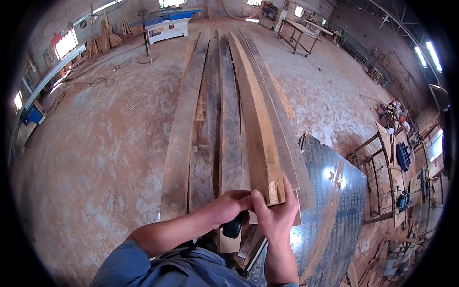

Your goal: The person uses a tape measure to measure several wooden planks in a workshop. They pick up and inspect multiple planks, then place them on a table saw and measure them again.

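Observation:
A long, thick wooden plank [258, 124] with a pale brown face runs away from me, its near end in my right hand [276, 210]. The fingers of that hand wrap the end's right side, and the thumb presses near its lower left corner. My left hand [235, 206] is closed around a black object with a rounded end [233, 227], which pokes out below the palm; its kind is not clear. Its fingertips are hidden close to the right thumb. Beside the plank lie several long greyish boards [230, 124], roughly parallel, with gaps between some.
A dark, glossy printed panel [330, 191] lies right of the boards. Farther right stands a cluttered workbench [398, 186] with tools. At the back are a blue and white machine [169, 29], a pole stand [146, 40] and a wheeled metal table [301, 29]. Cables [107, 76] cross the left floor.

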### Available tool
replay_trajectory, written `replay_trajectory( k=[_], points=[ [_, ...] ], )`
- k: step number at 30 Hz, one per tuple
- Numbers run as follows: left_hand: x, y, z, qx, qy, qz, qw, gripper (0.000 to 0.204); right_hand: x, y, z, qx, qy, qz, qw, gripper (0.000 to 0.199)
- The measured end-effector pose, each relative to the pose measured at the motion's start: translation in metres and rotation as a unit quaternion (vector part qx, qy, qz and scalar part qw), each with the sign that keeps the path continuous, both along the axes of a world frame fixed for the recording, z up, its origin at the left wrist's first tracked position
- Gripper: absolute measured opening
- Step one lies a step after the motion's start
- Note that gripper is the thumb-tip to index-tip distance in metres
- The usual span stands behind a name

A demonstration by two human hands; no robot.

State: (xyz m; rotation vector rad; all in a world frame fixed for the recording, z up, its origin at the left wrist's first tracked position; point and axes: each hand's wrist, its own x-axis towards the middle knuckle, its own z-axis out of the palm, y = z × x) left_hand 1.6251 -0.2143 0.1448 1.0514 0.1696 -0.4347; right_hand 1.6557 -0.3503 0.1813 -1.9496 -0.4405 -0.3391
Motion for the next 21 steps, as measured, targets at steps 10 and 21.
replay_trajectory(
  k=[10, 21],
  points=[
    [-0.021, -0.004, -0.108, 0.024, 0.138, -0.065, 0.988, 0.032, -0.036, -0.007, -0.109, -0.025, 0.194, -0.045, 0.98, 0.054],
    [-0.023, 0.004, -0.155, 0.085, 0.068, -0.072, 0.991, 0.039, -0.069, -0.031, -0.128, -0.006, 0.22, -0.032, 0.975, 0.05]
  ],
)
